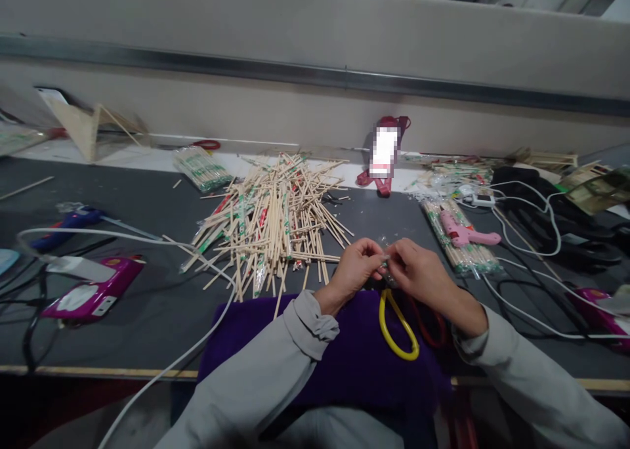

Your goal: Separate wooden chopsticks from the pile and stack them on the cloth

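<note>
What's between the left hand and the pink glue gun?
In the head view, the right hand, then a strip of dark tabletop and the edge of the chopstick pack under the glue gun.

A loose heap of thin, pale wooden sticks (275, 219) spreads over the dark grey bench (147, 186). To the heap's right, on its near side, my left grip (355, 265) and my right grip (418, 268) meet, fingertips pinched around a small clear plastic piece (386, 257), mostly hidden. Nearer me than the heap lie a deep purple cloth (344, 360) and a yellow looped handle (413, 352). Well right of the heap, a pink glue gun (460, 234) rests on a flat, plastic-wrapped stick bundle (465, 257).
</note>
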Demonstrator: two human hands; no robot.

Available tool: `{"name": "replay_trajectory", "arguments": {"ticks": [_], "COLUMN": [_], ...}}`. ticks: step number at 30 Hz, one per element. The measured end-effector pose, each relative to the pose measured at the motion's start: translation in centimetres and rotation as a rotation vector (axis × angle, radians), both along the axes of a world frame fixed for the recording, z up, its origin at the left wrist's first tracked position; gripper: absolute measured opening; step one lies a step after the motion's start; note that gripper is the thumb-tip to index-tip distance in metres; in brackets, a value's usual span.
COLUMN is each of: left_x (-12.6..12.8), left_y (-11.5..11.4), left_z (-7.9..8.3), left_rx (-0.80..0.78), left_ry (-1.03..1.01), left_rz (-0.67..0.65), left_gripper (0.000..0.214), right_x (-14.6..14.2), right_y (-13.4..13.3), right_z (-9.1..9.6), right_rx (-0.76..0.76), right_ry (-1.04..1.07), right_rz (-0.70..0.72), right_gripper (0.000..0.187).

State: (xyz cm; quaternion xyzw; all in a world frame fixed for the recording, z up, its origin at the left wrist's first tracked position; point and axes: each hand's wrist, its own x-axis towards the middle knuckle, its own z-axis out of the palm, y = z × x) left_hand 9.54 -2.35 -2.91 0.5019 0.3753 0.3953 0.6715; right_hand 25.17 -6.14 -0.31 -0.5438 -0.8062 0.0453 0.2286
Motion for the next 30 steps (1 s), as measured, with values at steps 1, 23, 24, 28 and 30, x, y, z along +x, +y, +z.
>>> {"name": "replay_trajectory", "arguments": {"ticks": [1, 23, 24, 28, 30], "left_x": [0.0, -0.2, -0.2, -0.1, 0.1], "left_y": [0.0, 0.2, 0.2, 0.0, 0.0], "left_z": [-0.1, 0.3, 0.3, -0.1, -0.4], "left_rx": [0.064, -0.133, -0.123, 0.016, 0.119], "left_ry": [0.054, -0.231, -0.209, -0.034, 0.085], "left_rz": [0.030, -0.043, -0.034, 0.000, 0.020], "left_gripper": [0.010, 0.032, 0.027, 0.012, 0.007], "right_x": [-0.1, 0.0, -0.1, -0.2, -0.1], "right_y": [-0.2, 1.2, 1.0, 0.1, 0.0], "right_z": [0.0, 1.1, 0.9, -0.5, -0.9], "right_rx": [-0.004, -0.054, -0.029, 0.031, 0.021], "right_ry": [0.009, 0.285, 0.251, 0.095, 0.054], "right_rz": [0.019, -0.015, 0.012, 0.094, 0.104], "right_gripper": [0.011, 0.012, 0.012, 0.011, 0.011]}}
